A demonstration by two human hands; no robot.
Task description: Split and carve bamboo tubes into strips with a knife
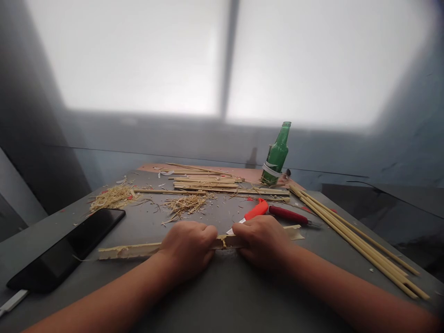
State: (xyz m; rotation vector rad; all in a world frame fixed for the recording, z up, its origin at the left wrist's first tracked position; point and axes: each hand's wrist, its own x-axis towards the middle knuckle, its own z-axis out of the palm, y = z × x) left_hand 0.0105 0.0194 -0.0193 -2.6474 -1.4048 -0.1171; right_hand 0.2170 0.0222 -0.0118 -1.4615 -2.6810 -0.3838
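A pale split length of cane (130,251) lies crosswise low over the near part of the table, with a joint showing between my hands. My left hand (185,245) is closed around it left of the joint. Just to the right of that joint, my right hand (265,243) also grips it, knuckles up. The cane's right end sticks out past my right hand and looks split. Behind my right hand lies an orange-handled knife (256,209), its blade partly hidden. Touching or close to the knife is a tool with a dark red handle (287,215) and a thin metal tip.
A black phone (69,249) with a white cable lies at left. Fibre shavings (114,196) and several thin cane sticks (206,181) cover the table's back. Longer sticks (354,240) line the right edge. A green glass bottle (276,157) stands tilted in view at the back.
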